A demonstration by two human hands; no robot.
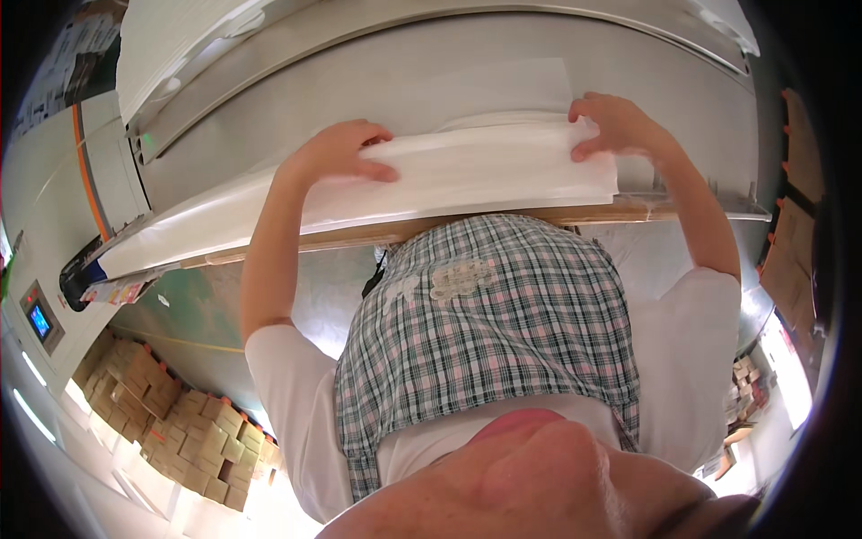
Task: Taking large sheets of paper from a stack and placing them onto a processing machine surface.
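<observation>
1. White sheets (pixel 485 175) lie in a long, layered strip on the grey tabletop (pixel 655 76), along its wooden edge (pixel 530 216) and just in front of the checked apron (pixel 503 305) — probably set so close to keep both arms bent and at ease.
2. Left hand (pixel 337 153): it rests over the strip's far side, fingers curved and thumb spread apart, clasping nothing that shows. Right hand (pixel 624 126): it arches over the right end, thumb and fingers also parted. The wide spacing looks meant to keep the layers flat and even; how hard they press, I cannot tell.
3. Past the strip, a thin pale sheet (pixel 530 81) lies flat, partly under or behind the layers — which, I cannot tell.
4. Farther off, a long metal rail (pixel 431 20) bounds the surface.
5. Well apart, brown boxes (pixel 197 440) stand stacked.
</observation>
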